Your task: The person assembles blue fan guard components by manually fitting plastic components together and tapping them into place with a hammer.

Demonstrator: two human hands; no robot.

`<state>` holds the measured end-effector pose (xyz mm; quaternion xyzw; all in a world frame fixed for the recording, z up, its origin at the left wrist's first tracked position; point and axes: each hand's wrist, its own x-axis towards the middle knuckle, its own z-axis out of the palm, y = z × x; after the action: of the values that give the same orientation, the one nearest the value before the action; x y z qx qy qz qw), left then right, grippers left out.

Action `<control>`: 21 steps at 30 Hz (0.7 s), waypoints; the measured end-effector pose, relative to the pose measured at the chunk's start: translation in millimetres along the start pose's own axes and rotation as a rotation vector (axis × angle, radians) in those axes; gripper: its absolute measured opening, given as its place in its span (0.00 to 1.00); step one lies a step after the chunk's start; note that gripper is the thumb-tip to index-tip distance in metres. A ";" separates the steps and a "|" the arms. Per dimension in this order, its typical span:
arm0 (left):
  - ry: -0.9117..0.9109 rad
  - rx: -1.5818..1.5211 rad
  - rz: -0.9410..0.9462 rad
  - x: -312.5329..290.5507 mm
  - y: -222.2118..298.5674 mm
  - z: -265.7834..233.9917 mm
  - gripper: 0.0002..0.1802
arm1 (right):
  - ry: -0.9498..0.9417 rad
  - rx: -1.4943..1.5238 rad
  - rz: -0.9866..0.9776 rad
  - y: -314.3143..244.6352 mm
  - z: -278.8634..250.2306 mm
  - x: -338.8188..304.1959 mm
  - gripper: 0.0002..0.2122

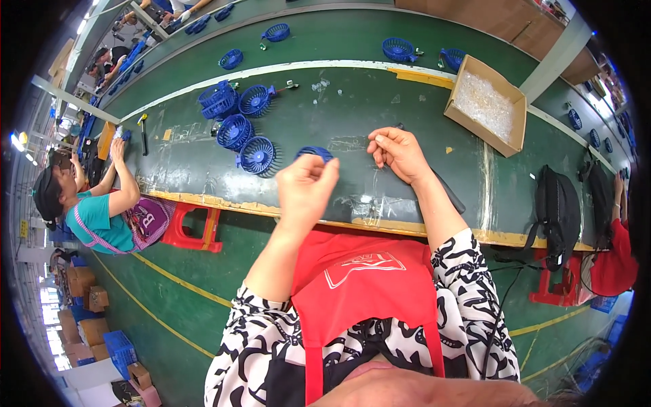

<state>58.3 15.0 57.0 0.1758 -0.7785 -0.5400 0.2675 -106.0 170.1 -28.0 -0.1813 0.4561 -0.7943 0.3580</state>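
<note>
My left hand [306,188] is closed, fingers curled, above the near part of the green workbench [420,88]. Just beyond its fingertips is a round blue slatted fan housing [314,152], partly hidden by the hand; I cannot tell whether they touch. Thumb and fingers of my right hand [399,153] are pinched together to the right of that housing. Whatever they pinch is too small to make out. Under my right wrist lies a long dark rod-like thing [449,195]. To the left is a group of similar blue fan housings [257,155], some with small metal parts attached.
An open cardboard box [506,144] of small clear pieces stands at the far right. Loose clear bits [320,86] lie mid-bench. More housings [398,49] sit on the green strip beyond. A black backpack [557,214] is at the right edge; a co-worker [102,214] sits left beside a hammer [143,134].
</note>
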 end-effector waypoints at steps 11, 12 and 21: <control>-0.221 0.343 0.201 0.7 -32.3 -16.3 0.12 | 0.110 -0.328 -0.058 6.5 14.6 -23.2 0.08; -0.229 0.340 0.195 -3.3 -33.1 -23.6 0.12 | 0.118 -0.327 -0.052 6.2 17.5 -26.7 0.08; -0.222 0.560 0.524 -31.4 -43.7 -10.3 0.14 | 0.240 -0.395 0.188 5.6 43.2 -60.0 0.08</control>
<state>88.8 9.5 11.9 -0.0219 -0.9382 -0.2359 0.2522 -36.5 186.6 -8.1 -0.1091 0.6565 -0.6688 0.3312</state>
